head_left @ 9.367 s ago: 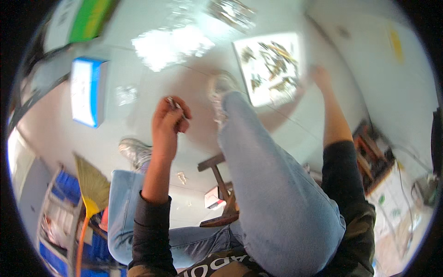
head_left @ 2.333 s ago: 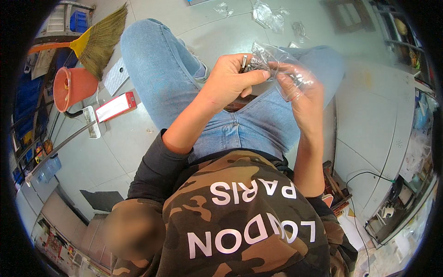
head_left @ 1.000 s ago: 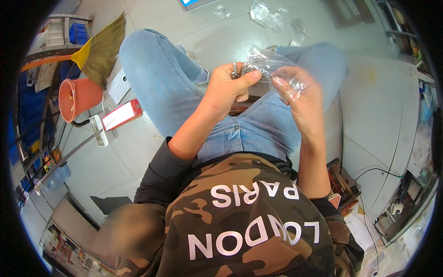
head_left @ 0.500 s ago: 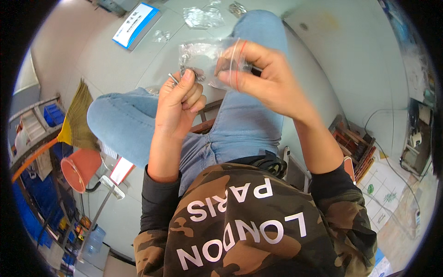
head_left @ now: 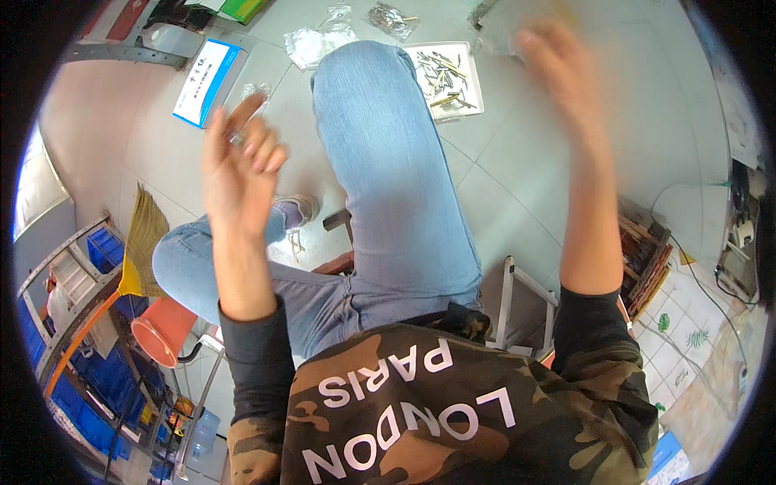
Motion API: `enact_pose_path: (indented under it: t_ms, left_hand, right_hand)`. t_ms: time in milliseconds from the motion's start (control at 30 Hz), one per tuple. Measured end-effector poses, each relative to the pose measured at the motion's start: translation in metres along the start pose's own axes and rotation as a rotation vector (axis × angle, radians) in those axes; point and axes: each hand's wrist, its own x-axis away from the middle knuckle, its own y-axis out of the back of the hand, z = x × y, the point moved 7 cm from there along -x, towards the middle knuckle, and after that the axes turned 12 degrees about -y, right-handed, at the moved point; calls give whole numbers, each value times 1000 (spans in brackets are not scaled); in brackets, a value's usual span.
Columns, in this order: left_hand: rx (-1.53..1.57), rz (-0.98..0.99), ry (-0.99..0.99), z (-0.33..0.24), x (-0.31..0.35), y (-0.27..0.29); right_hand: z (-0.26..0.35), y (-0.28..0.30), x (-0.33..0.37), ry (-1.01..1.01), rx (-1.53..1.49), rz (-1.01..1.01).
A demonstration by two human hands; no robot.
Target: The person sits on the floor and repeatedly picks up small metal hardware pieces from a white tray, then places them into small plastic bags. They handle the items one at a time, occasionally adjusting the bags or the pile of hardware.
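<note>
My left hand (head_left: 242,166) is raised over the left side, its fingers partly curled around a small shiny metal piece (head_left: 235,139), too blurred to name exactly. Out to the far right, my right hand (head_left: 562,73) is smeared by motion. At its fingertips is a blurred clear plastic bag (head_left: 503,34), seemingly pinched there. Beyond my knee, a white tray (head_left: 477,89) on the floor holds several loose screws or similar thin metal parts (head_left: 443,74). A clear bag of metal parts (head_left: 391,20) and a crumpled clear bag (head_left: 311,48) lie to its left.
A blue and white box (head_left: 206,85) lies on the tiled floor at far left, beside a small clear bag (head_left: 257,90). To my left are a broom (head_left: 145,242), a red bucket (head_left: 166,331) and a metal rack (head_left: 73,275). A folding chair frame (head_left: 505,299) stands right of my hip.
My hands have moved apart. The right carried the clear zip bag away to the far right; the left drew back leftward with the small metal piece. The tray has come into sight.
</note>
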Motion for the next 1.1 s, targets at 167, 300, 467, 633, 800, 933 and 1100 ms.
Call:
enact_pose_path:
  t_ms: [167,300,467,633,800,933,1100]
  left_hand:
    - [1,-312,-37,-19,27,91]
    - [38,-421,3,-9,52,117]
    - [31,-408,9,1,54,113]
    - [58,-350,39,8,30,89]
    - [21,-321,53,21,24,57]
    - [250,-6,37,16,28,8]
    - [484,109,28,6,50,-28]
  right_hand:
    - [-174,-29,-84,-297,100,-139]
    - [-310,-55,-123,-475,-72,-170]
    - [-405,-73,-101,-655,-196,-245]
    - [-401,-63,-57,-817,-372,-337]
    - [-250,-56,-38,-655,-1071,134]
    - [-92,-29,19,-425,-737,-98]
    - [31,-110,94,-192,-774,582]
